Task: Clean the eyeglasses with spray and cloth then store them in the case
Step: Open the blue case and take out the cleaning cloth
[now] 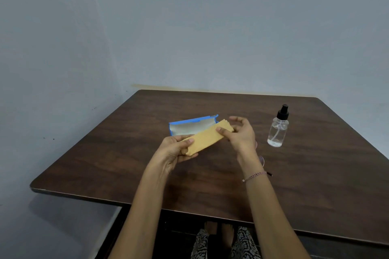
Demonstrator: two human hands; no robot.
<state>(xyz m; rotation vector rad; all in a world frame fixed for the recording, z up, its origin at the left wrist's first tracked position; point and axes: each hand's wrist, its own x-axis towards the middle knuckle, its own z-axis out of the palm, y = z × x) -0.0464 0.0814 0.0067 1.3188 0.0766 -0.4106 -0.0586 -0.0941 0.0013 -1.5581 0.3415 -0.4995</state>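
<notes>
Your left hand (175, 150) and right hand (239, 132) pinch the ends of the folded yellow cloth (205, 137), stretched between them above the table (126, 164). Behind it the blue case (189, 125) lies open. The glasses (261, 158) sit mostly hidden under your right wrist — the spray (277, 129) stands upright just beyond.

We see soft, dim, even light; the tabletop (210, 178) edges bow from wide-angle distortion, and the whole view looks slightly blurry.
</notes>
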